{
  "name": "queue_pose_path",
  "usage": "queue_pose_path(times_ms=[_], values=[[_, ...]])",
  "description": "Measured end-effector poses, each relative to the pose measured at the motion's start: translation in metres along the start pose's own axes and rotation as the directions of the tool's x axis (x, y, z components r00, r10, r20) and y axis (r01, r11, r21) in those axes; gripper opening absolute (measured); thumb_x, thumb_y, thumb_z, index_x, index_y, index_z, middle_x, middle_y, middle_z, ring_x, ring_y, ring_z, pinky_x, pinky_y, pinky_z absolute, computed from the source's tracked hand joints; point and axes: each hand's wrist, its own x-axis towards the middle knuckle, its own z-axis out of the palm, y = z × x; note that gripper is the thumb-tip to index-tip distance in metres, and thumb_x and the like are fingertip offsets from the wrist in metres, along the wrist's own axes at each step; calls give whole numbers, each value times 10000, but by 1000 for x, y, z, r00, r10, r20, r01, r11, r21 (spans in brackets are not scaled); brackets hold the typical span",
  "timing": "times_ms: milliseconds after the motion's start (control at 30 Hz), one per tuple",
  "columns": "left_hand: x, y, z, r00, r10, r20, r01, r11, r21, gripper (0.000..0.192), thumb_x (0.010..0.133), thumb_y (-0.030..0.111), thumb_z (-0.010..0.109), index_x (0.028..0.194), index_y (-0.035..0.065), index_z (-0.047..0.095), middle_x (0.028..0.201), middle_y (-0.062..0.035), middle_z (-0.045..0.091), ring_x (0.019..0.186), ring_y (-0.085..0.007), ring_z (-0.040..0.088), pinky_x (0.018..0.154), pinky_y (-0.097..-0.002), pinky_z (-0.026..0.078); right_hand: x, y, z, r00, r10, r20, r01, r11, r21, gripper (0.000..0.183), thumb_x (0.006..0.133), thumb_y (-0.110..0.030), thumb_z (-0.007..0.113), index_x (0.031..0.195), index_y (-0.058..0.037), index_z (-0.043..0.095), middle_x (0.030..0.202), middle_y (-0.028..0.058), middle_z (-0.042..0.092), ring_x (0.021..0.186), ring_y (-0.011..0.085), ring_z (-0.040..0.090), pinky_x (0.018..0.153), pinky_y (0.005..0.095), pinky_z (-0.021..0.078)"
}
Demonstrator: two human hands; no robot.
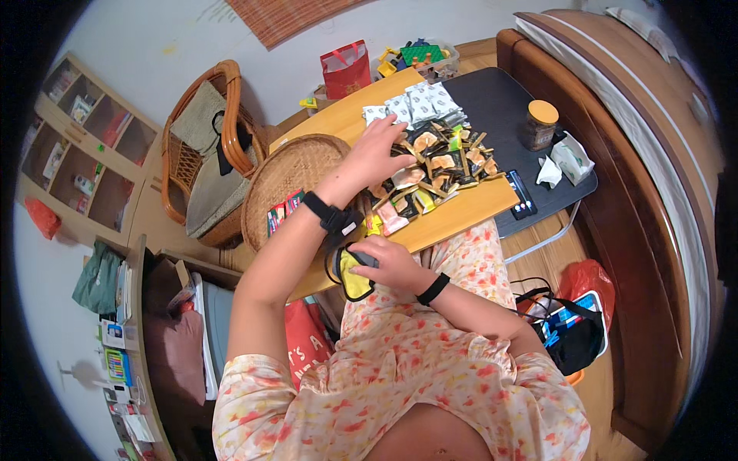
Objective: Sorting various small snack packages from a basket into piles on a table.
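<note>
My left hand (380,151) reaches over a heap of small black-and-gold snack packets (443,162), with thumb and fingers apart. Whether its fingertips touch the packets is hard to tell. Near my lap, my right hand (392,264) grips a small yellow-and-grey pouch (356,278) with black edging and a dark cord. Silvery-white sachets (424,104) lie behind the heap, just beyond my left fingers. A few yellow and pink packets (394,220) sit at its near side. All of these packets rest on a wooden board (478,199).
Left of the heap, a round woven bamboo tray (305,151) holds red-and-green packets (283,212). A dark folding table (484,95) carries a lidded jar (541,124), a tissue pack (572,157) and a phone (520,196). A rattan chair (210,155) stands left; a bed (640,201) borders the right.
</note>
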Motion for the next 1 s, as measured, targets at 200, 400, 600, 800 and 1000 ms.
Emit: queue_pose_path(times_ms=[200,400,600,800,1000], values=[[58,35,19,994,63,88,-65,998,17,712,780,407,726,1351,29,531,1306,-199,574,1287,-337,464,1076,-466,366,-1,10,1,1000,-14,27,13,999,33,411,860,-360,697,1197,-134,632,1061,104,631,967,298,629,808,389,524],[72,36,34,993,14,118,-28,993,115,632,767,269,739,1322,37,546,1110,-231,655,1071,-395,607,938,-459,482,0,9,-3,999,-16,32,13,994,105,427,870,-370,688,1197,-103,628,1097,124,633,981,316,624,832,402,518],[31,27,9,984,-11,-175,0,998,-61,607,797,168,695,1360,34,514,1169,-194,647,1047,-323,642,917,-400,509,-1,8,-5,997,31,73,-39,994,106,441,868,-371,694,1190,-77,630,1079,141,637,992,326,618,851,407,510],[-59,16,-25,903,-427,-47,228,569,-790,499,873,72,600,1358,-3,513,1245,-135,605,1041,-223,640,897,-342,525,-3,11,-1,971,202,-129,-149,931,333,465,858,-275,738,1225,-23,604,1143,154,649,1050,259,629,907,365,488],[-158,-7,6,840,-534,98,164,76,-984,401,998,198,485,1323,-33,531,1200,-127,640,1061,-194,619,932,-325,506,1,-4,5,913,356,-200,-197,814,546,462,874,-196,728,1250,15,563,1149,112,618,1052,177,584,929,316,464]])
